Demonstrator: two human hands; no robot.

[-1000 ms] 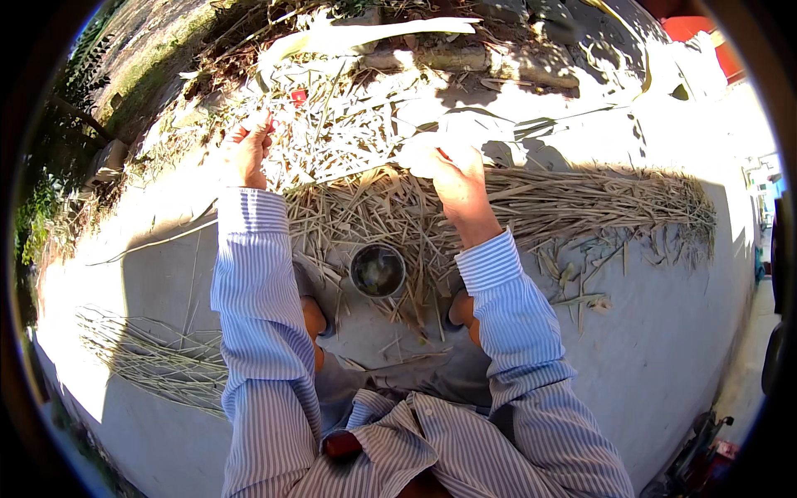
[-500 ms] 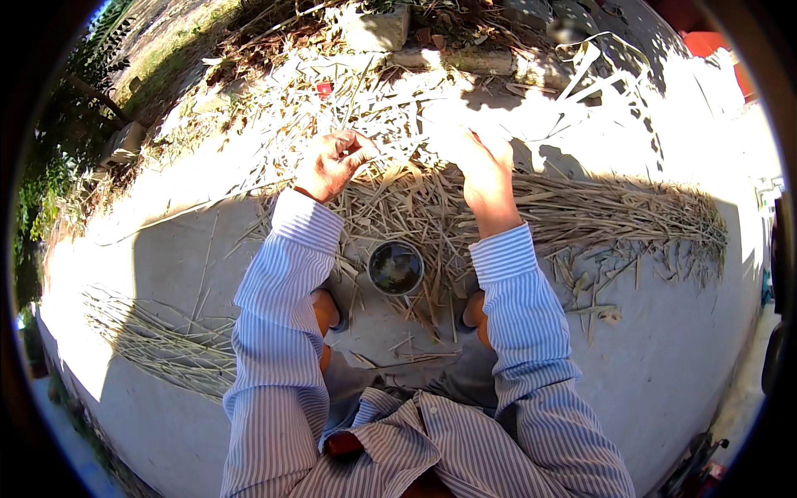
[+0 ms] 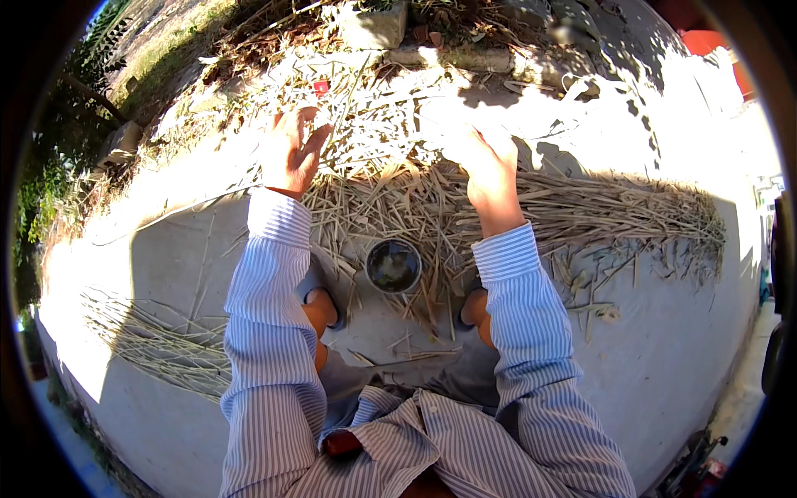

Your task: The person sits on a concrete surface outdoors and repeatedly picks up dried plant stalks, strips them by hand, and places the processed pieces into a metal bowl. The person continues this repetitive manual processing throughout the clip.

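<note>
My left hand (image 3: 292,153) hovers over the sunlit litter of straw, with thumb and fingers apart and nothing visible between them. My right hand (image 3: 488,170) is above the near end of a long bundle of dry stalks (image 3: 614,212). Glare washes out its fingertips, so what they hold, if anything, is hidden. Below and between my hands lies a heap of pale dry leaf strips and stalk pieces (image 3: 398,203). A round dark bowl (image 3: 393,266) stands between my feet, with liquid and something pale inside it.
A bundle of thin greenish stalks (image 3: 166,344) lies on the concrete at the left. Beyond the heap are a stone block (image 3: 374,26) and a low kerb (image 3: 473,60). A small red packet (image 3: 320,86) rests among the scraps. Plants (image 3: 54,191) border the far left.
My left hand has opened from a pinch and moved left and slightly away. My right hand has barely shifted. A long curled leaf strip at the upper right has dropped lower.
</note>
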